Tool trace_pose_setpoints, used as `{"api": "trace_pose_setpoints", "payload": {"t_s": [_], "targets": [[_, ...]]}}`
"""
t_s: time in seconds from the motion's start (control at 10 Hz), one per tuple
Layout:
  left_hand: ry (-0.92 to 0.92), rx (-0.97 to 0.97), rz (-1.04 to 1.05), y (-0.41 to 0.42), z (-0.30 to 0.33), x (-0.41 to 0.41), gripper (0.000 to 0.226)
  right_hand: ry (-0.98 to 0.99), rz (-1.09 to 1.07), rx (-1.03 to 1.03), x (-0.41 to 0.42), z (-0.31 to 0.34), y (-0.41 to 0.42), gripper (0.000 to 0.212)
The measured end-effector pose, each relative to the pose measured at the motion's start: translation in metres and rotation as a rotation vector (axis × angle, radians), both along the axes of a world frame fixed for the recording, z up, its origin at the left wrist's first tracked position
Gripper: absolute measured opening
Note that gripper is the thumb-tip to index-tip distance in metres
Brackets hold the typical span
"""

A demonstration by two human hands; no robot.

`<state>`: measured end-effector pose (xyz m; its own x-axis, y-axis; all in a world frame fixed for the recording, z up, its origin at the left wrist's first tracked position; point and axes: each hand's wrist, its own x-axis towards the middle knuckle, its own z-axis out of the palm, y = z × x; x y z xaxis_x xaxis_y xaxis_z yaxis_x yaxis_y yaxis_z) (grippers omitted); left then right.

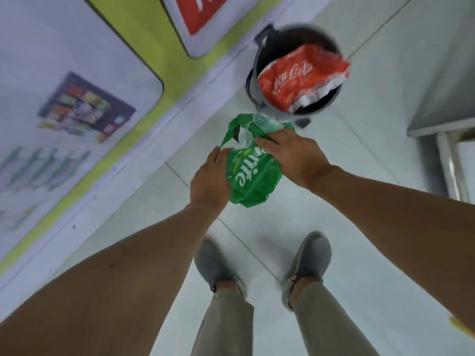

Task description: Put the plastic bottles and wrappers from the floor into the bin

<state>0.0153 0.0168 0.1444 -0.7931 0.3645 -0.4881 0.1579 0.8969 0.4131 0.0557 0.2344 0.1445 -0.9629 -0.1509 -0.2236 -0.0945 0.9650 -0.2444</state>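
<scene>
Red Coca-Cola wrapper (300, 79) filled the bin (254, 73); left hand (209, 178) and right hand (295, 158) grasped the green Sprite wrapper (253, 181).

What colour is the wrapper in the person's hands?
Green, with white lettering: the wrapper shows clearly in the head view.

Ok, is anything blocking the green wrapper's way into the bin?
Partly: a red wrapper already fills much of the bin mouth. Both hands, left hand and right hand, hold the green wrapper just short of it.
</scene>
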Motion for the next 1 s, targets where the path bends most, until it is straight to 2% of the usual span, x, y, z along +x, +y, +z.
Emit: {"api": "trace_pose_setpoints", "payload": {"t_s": [0.1,0.2,0.3,0.4,0.5,0.6,0.8,0.9,1.0], "targets": [[0.082,0.087,-0.056,0.044,0.032,-0.057,0.071,0.077,-0.103,0.062,-0.042,0.048,0.039,0.063],[0.165,0.151,-0.078,0.092,0.038,-0.101,0.074,0.110,-0.221,0.153,-0.073,0.066,0.080,0.060],[0.206,0.105,-0.071,0.131,0.034,-0.121,0.082,0.102,-0.281,0.269,-0.090,0.064,0.114,0.058],[0.204,0.105,-0.060,0.158,0.024,-0.123,0.076,0.087,-0.344,0.369,-0.100,0.051,0.136,0.053],[0.191,0.076,-0.146,0.168,0.006,-0.113,0.069,0.065,-0.360,0.450,-0.111,0.031,0.135,0.051],[0.165,-0.019,-0.265,0.166,-0.025,-0.106,0.066,-0.007,-0.327,0.440,-0.120,0.002,0.123,0.045],[0.141,-0.113,-0.322,0.156,-0.062,-0.108,0.061,-0.208,-0.273,0.430,-0.121,-0.052,0.108,0.046],[0.125,-0.089,-0.308,0.148,-0.058,-0.108,0.062,-0.222,-0.278,0.381,-0.115,-0.057,0.107,0.058],[0.141,-0.074,-0.312,0.141,-0.038,-0.104,0.063,-0.145,-0.286,0.355,-0.108,-0.039,0.109,0.071]]}}
